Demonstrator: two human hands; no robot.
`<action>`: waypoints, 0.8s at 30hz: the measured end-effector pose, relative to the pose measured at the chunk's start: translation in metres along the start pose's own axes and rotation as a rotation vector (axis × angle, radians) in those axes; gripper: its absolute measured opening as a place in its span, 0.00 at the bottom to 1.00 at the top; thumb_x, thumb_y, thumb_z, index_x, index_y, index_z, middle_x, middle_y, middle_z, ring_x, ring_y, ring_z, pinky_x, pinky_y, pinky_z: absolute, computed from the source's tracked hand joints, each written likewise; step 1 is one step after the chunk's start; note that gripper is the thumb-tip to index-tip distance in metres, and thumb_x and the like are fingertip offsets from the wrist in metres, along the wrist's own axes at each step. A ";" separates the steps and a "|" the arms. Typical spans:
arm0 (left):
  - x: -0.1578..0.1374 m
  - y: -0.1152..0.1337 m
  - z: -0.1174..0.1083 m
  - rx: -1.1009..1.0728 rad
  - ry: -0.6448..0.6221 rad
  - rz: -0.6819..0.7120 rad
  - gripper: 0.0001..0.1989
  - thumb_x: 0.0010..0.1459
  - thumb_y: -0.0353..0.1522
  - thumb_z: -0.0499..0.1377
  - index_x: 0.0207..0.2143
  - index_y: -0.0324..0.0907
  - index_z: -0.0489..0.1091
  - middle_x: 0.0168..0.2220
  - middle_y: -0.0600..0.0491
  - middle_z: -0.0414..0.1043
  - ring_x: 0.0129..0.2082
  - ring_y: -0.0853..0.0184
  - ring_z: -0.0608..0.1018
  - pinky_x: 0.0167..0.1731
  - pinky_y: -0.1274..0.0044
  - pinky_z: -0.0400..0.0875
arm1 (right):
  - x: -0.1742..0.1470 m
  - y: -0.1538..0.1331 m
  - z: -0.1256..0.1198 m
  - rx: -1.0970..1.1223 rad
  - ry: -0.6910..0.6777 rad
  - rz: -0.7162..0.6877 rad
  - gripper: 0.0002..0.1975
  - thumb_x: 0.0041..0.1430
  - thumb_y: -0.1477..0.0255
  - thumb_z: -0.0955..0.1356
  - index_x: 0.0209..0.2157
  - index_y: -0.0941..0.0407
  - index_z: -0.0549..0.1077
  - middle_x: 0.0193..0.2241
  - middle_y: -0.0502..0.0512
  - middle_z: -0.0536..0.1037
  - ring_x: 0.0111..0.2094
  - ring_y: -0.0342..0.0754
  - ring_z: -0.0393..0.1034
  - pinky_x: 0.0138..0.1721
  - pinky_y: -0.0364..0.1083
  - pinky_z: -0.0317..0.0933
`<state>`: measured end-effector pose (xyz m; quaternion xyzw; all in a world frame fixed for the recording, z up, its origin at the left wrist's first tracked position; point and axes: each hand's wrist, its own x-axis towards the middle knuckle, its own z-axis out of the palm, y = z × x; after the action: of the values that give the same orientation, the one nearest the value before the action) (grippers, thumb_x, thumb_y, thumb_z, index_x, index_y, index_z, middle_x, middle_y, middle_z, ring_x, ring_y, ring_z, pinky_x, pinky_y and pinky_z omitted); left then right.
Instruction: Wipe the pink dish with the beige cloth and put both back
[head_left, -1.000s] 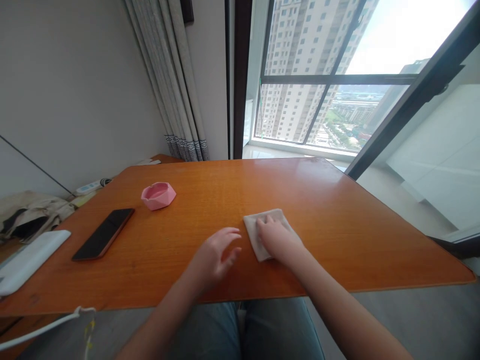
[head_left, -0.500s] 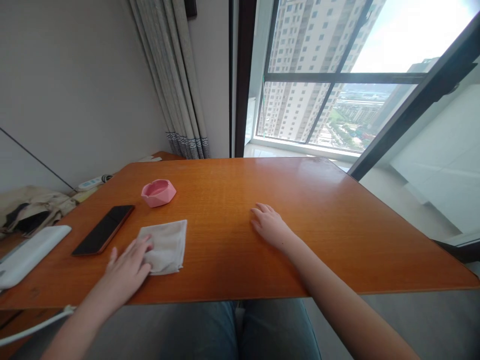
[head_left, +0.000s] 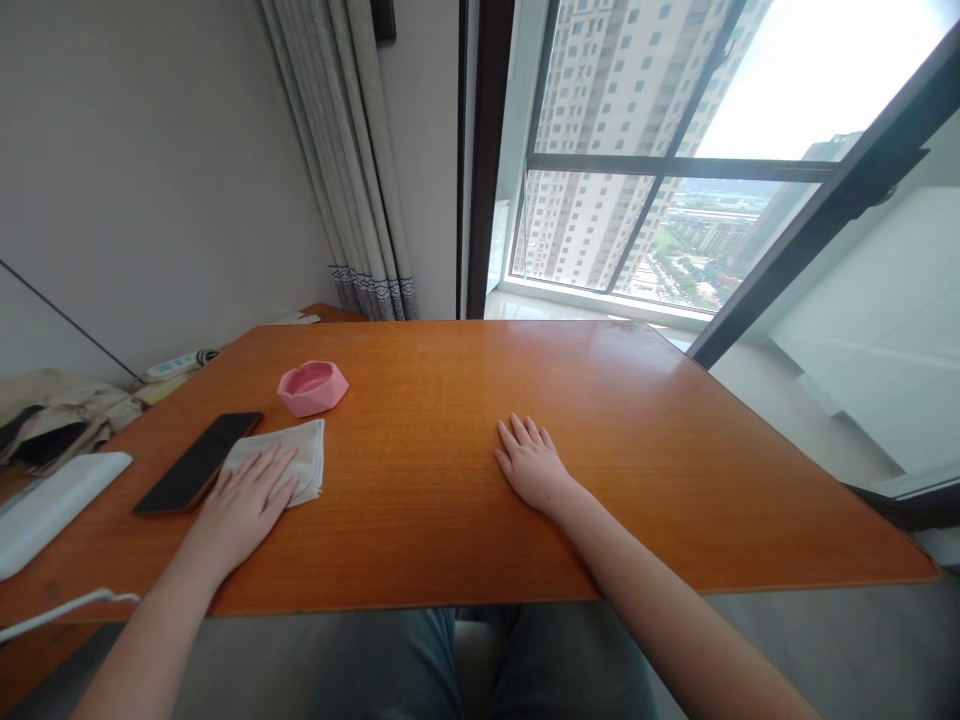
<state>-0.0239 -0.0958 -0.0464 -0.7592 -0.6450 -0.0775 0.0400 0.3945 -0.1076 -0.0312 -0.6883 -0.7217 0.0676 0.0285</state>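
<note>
My left hand (head_left: 244,500) lies flat, fingers spread, pressing on a folded whitish cloth (head_left: 304,455) on the orange wooden table (head_left: 637,440). The cloth's left edge touches a black phone (head_left: 196,475). My right hand (head_left: 531,465) rests palm down on the bare table near the middle, fingers apart, holding nothing. A pink faceted dish (head_left: 312,387) sits just beyond the cloth.
A white flat object (head_left: 52,510) and a white cable (head_left: 60,608) lie at the table's left edge. Beige fabric (head_left: 52,425) and a power strip (head_left: 176,364) sit left, behind the table. Curtains (head_left: 349,160) and a large window (head_left: 675,150) stand behind it.
The cloth went from under my right hand to my left, which slid it left across the table up to the phone. My right hand stayed near the middle, flat.
</note>
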 end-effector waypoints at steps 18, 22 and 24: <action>-0.060 0.062 -0.015 -0.170 0.087 0.479 0.26 0.57 0.44 0.53 0.57 0.50 0.61 0.60 0.51 0.60 0.60 0.58 0.63 0.59 0.62 0.56 | 0.001 0.001 0.000 -0.005 -0.003 0.004 0.29 0.64 0.61 0.54 0.64 0.57 0.52 0.65 0.60 0.49 0.65 0.61 0.41 0.62 0.58 0.39; -0.075 0.090 -0.015 -0.140 0.030 0.593 0.31 0.55 0.48 0.55 0.60 0.51 0.58 0.63 0.51 0.56 0.61 0.57 0.61 0.59 0.60 0.55 | 0.001 0.000 0.001 -0.006 -0.010 0.010 0.29 0.64 0.61 0.54 0.64 0.57 0.51 0.65 0.60 0.48 0.65 0.61 0.41 0.62 0.58 0.39; -0.072 0.094 -0.018 -0.161 0.021 0.553 0.26 0.58 0.45 0.52 0.58 0.51 0.60 0.62 0.52 0.58 0.61 0.59 0.62 0.59 0.61 0.55 | 0.001 0.000 0.001 -0.002 -0.006 0.006 0.29 0.64 0.61 0.54 0.64 0.57 0.51 0.65 0.60 0.49 0.65 0.61 0.41 0.62 0.58 0.38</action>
<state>0.0562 -0.1838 -0.0371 -0.9062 -0.4046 -0.1225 0.0058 0.3942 -0.1069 -0.0323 -0.6904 -0.7197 0.0689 0.0255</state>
